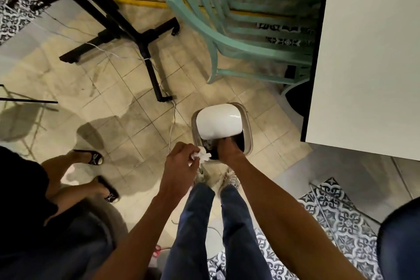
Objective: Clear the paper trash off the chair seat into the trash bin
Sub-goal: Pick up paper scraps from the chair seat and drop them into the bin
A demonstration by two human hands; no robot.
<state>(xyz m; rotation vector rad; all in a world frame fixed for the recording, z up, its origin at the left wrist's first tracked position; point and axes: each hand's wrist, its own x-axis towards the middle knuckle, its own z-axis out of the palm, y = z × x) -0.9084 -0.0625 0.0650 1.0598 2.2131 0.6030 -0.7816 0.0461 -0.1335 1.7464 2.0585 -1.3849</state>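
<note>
The left hand (pixel 181 161) has its fingers (pixel 194 162) clenched on a crumpled white paper wad (pixel 202 155), held right at the near rim of the trash bin (pixel 248 129). The right hand (pixel 228 149) reaches into the bin's dark opening under the tilted white lid (pixel 218 121); its fingers are hidden inside, so I cannot tell whether they grip anything. The bin stands on the tiled floor (pixel 127 107) just ahead of the person's 2 shoes (pixel 231 180). The teal chair (pixel 238 29) sits beyond the bin, partly under the white counter (pixel 368 52), whose dark edge runs close to the bin's right side. Open floor lies to the left, up to a black stand (pixel 127 29) and a seated person's sandalled feet (pixel 97 159).
</note>
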